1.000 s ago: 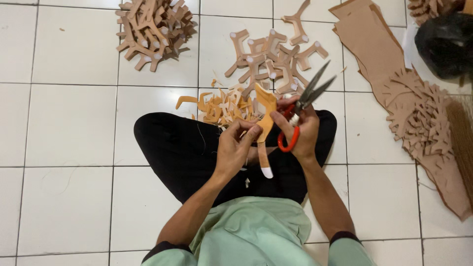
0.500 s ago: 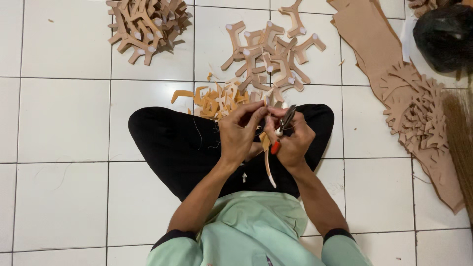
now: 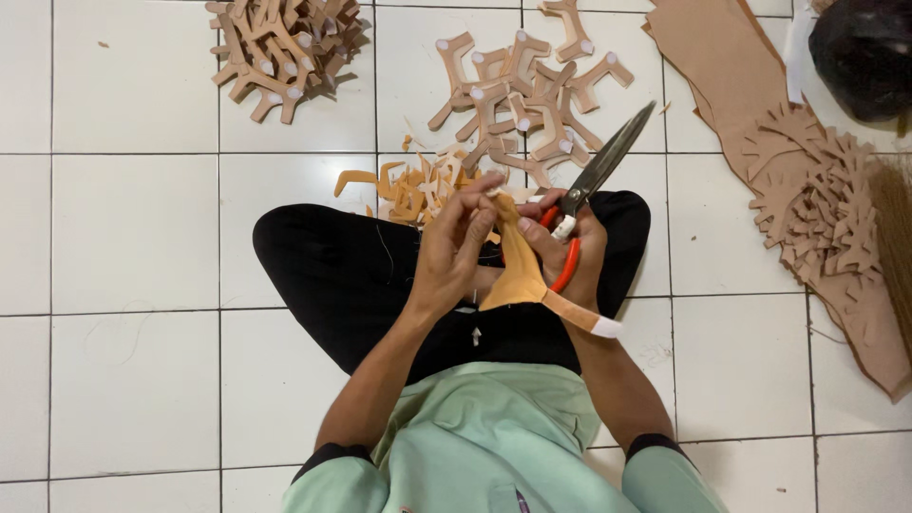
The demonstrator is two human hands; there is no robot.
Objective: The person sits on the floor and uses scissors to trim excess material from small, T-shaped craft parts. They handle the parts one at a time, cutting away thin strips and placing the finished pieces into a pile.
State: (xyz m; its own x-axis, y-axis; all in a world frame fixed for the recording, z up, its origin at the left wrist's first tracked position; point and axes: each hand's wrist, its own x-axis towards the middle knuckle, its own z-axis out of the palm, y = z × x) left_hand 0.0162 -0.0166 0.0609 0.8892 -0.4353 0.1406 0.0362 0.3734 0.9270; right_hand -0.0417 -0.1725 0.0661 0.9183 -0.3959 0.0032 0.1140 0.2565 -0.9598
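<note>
While both hands' fingers clamp, left [image 3: 456, 252] on tan strap [image 3: 518, 271], right [image 3: 570, 247] on seemingly shut scissors [image 3: 598, 171]

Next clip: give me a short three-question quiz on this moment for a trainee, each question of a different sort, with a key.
1. True or false: the right hand holds the scissors with the blades pointing away from the body.
2. Which hand pinches the top of the tan cut piece? A) the left hand B) neither hand C) another person's hand
3. Fill in: the small heap of orange scraps lies on the tiled floor just beyond the person's ____ trousers.

Key: 1 true; 2 A; 3 black.
</note>
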